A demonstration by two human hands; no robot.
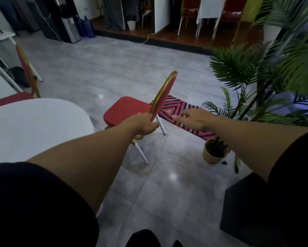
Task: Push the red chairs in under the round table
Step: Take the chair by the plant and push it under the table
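Note:
A red chair [127, 109] with a gold-framed back and white legs stands on the grey floor, just right of the round white table [30, 125]. My left hand [141, 125] is closed around the lower near edge of its backrest. My right hand [194, 119] hovers open to the right of the chair back, fingers spread, touching nothing. A second red chair [26, 72] stands at the far left side of the table, its seat partly hidden behind the tabletop.
A red and navy patterned rug [181, 113] lies behind the chair. A small woven pot [214, 153] and tall palm plants [274, 68] stand to the right. A black box [244, 207] sits at the lower right. More chairs line the far wall.

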